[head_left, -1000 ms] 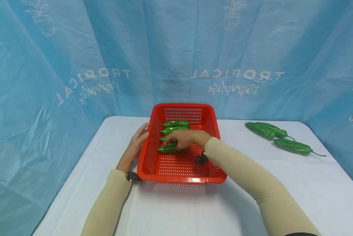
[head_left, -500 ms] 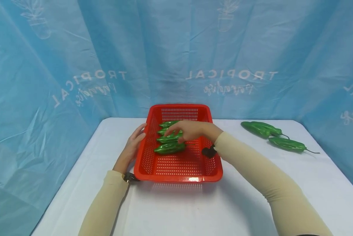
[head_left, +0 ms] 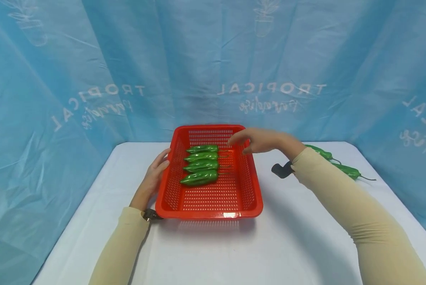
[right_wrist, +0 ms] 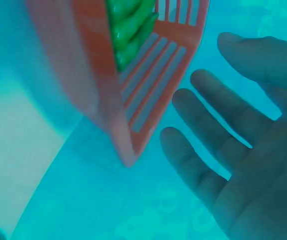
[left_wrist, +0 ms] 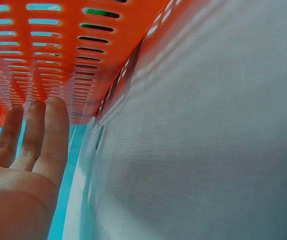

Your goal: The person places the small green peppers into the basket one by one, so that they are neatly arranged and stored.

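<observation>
A red plastic basket with slotted walls stands on the white table. Inside it, several green chili peppers lie side by side in a row, stems toward the right. My left hand rests against the basket's left wall; in the left wrist view its fingers are straight, tips right at the slots. Over the basket's back right corner hovers my right hand, fingers spread and holding nothing. The right wrist view shows that hand beside the basket wall, with peppers visible within.
On the right of the table lie more green chili peppers, partly hidden behind my right forearm. A blue printed curtain hangs behind and at both sides of the white table.
My right hand has let go of the peppers, risen out of the basket and moved right. The row of peppers is now uncovered. My left hand stays at the basket's left side.
</observation>
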Demonstrator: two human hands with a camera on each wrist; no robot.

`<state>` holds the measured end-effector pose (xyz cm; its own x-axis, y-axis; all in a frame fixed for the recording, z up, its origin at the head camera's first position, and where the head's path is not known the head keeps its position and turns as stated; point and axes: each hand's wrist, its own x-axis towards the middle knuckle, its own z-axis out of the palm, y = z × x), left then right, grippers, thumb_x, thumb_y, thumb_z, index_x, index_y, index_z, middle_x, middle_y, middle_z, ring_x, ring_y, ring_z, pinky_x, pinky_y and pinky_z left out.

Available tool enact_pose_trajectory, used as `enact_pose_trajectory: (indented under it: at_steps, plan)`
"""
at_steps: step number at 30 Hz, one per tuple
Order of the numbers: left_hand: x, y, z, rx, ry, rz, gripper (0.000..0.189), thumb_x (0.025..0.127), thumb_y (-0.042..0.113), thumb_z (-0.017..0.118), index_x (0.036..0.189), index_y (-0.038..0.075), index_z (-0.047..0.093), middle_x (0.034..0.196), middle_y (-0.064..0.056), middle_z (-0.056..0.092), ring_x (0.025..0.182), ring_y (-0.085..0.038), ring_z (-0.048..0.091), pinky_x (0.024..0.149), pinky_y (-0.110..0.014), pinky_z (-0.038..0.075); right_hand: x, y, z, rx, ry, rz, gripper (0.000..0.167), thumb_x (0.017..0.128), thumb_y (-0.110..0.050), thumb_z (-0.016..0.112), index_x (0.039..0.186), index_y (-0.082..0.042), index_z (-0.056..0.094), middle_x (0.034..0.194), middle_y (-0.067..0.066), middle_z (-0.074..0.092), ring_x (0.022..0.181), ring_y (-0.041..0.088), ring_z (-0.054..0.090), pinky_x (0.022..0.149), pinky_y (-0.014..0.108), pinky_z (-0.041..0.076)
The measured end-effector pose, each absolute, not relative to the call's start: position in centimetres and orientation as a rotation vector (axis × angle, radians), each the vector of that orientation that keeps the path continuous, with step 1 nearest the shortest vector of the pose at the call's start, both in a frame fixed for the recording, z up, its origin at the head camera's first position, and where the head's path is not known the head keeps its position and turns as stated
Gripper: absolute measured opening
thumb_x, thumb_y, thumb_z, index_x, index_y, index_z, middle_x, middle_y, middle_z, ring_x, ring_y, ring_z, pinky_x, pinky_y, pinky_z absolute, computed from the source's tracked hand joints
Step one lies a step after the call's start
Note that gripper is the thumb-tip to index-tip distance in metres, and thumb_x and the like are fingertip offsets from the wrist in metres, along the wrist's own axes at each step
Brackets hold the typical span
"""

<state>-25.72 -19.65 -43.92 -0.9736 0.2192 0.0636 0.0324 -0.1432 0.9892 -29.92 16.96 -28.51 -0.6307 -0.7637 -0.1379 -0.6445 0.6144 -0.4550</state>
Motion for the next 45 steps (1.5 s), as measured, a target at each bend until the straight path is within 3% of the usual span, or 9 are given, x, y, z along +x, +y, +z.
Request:
enact_pose_trajectory:
  at_steps: [11,17,27,37,45]
  plan:
    - [-25.8,-19.9,-44.1,0.301,1.958,2.266,0.054,0.105,0.025,0.042,0.156,0.024,0.026,0.147,-0.006,0.041,0.113,-0.010,0.064,0.086,-0.027,0.060,-29.1,23.2,-27.8,-0.827,2.641,-0.640,0.051,0.091,-0.001,0.063,0.140,-0.013,0.056,0.144,0.013,0.055,0.127,0.037,0.054,0.097,0.051,0.055]
    - [-25.9,-20.0,-44.0,0.319,1.949,2.278,0.054,0.105,0.024,0.042,0.156,0.024,0.027,0.139,0.001,0.045,0.113,-0.010,0.064,0.086,-0.027,0.060,-29.4,27.9,-29.1,-0.742,2.685,-0.738,0.049,0.092,-0.001,0.062,0.139,-0.009,0.055,0.145,0.019,0.052,0.129,0.043,0.051,0.099,0.055,0.052]
    - [-26.1,-19.7,-43.9,0.328,1.920,2.281,0.053,0.105,0.025,0.043,0.156,0.025,0.028,0.139,0.003,0.048,0.115,-0.011,0.064,0.087,-0.029,0.060,-29.5,35.8,-31.4,-0.589,2.771,-0.741,0.051,0.094,-0.002,0.061,0.143,-0.001,0.048,0.145,0.029,0.047,0.132,0.050,0.045,0.102,0.064,0.045]
    - [-25.4,-21.1,-44.3,0.390,1.977,2.227,0.055,0.105,0.026,0.041,0.157,0.023,0.024,0.143,-0.001,0.045,0.115,-0.010,0.066,0.086,-0.030,0.060,-28.8,41.5,-36.7,-0.420,2.842,-0.607,0.048,0.091,0.000,0.058,0.138,0.007,0.051,0.137,0.036,0.051,0.128,0.058,0.044,0.097,0.067,0.046]
    - [-24.2,-22.1,-45.3,0.341,2.025,2.186,0.056,0.105,0.027,0.041,0.158,0.027,0.021,0.151,-0.004,0.039,0.116,-0.009,0.065,0.087,-0.031,0.060,-27.4,45.0,-39.0,-0.240,2.859,-0.612,0.043,0.090,-0.006,0.059,0.132,0.004,0.056,0.136,0.038,0.050,0.125,0.060,0.044,0.093,0.068,0.046]
